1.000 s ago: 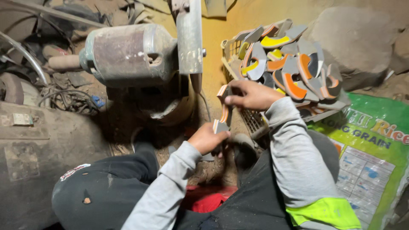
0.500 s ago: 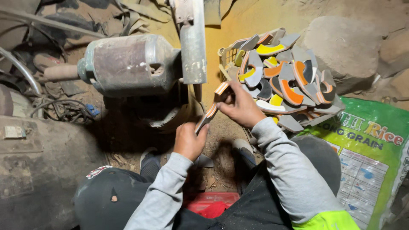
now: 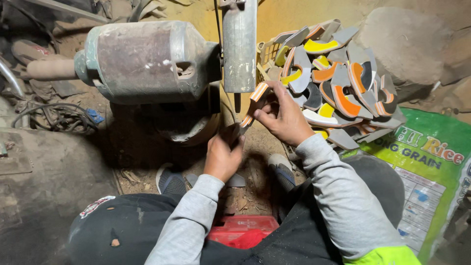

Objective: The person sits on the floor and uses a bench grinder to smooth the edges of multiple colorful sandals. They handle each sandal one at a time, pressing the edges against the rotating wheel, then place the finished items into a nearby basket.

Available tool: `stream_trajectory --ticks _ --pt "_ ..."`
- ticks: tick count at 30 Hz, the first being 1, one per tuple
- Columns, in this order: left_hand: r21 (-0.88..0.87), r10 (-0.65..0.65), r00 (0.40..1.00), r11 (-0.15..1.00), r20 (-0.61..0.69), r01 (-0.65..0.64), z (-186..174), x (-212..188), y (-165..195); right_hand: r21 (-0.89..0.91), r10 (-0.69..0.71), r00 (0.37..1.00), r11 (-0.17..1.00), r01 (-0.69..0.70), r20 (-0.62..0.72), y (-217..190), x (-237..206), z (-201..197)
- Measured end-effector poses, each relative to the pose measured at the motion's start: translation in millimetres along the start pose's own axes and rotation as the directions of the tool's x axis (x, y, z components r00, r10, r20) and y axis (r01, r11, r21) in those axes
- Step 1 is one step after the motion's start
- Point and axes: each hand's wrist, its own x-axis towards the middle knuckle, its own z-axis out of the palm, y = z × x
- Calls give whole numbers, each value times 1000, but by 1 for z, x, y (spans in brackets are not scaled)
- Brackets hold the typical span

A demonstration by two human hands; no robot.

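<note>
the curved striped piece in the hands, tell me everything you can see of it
The curved piece is a narrow, arched strip that looks like layered foam or rubber, with orange and pale stripes along its edge. It is held tilted, its upper end close under the grey upright housing of the motor machine. The right hand pinches its upper part and the left hand grips its lower end. Whether it touches the machine cannot be told.

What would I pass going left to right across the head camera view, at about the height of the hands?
Tangle of cables → grey motor housing → left hand → striped curved piece → right hand → pile of curved sole pieces → green printed sack.
</note>
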Motion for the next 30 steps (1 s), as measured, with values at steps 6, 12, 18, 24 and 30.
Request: stream_trajectory --ticks 6,12,18,24,30 --pt "-6 76 997 997 -23 -76 -7 6 4 -176 -133 986 978 113 -102 -8 3 4" --pt "-42 66 998 997 -16 -67 -15 15 11 -107 -136 984 987 124 -113 -10 7 9" --pt "-59 62 998 996 -8 -62 -20 18 9 6 -102 991 995 103 -82 -6 14 15" --pt "-51 80 997 995 -10 -80 -17 20 4 -60 -122 989 991 117 -88 -2 15 15" --pt "-78 36 999 996 -16 -37 -14 20 6 -166 -204 974 968 187 -97 -2 16 11"
